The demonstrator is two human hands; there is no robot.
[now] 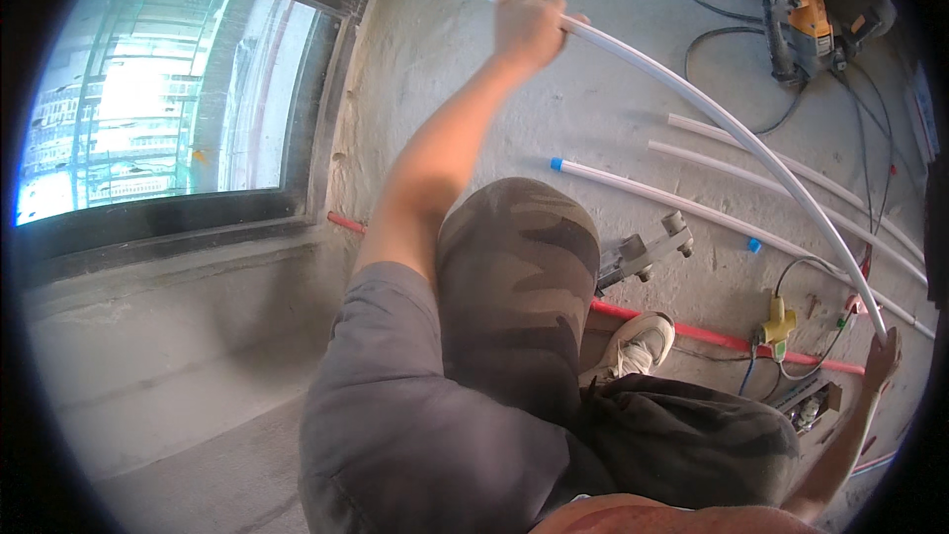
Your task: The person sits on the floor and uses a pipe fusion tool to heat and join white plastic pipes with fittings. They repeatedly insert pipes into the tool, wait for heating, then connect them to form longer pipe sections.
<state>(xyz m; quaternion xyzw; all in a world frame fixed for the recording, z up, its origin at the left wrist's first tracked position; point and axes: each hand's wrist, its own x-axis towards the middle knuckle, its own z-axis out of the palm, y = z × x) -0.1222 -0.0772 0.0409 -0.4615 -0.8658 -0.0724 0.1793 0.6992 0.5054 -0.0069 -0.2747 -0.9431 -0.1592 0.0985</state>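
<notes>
A long white plastic pipe (736, 129) bows across the view from the window corner at the far left to the lower right. My left hand (531, 28) is wrapped round it toward its far end, with the arm stretched forward. My right hand (883, 361) grips the same pipe low at the right. The pipe is raised above the floor between my hands. Beneath it lie a white pipe with a blue end (613, 181) and two more white pipes, one of them nearer (732, 164) and one farther (751, 143).
An orange and grey power drill (806, 15) with a dark cable lies at the far right. By my shoe (641, 344) are a grey metal tool (647, 255), a red pipe (727, 338) and a yellow connector (778, 323). A box of fittings (811, 403) sits near my right arm. A window (158, 99) is at left.
</notes>
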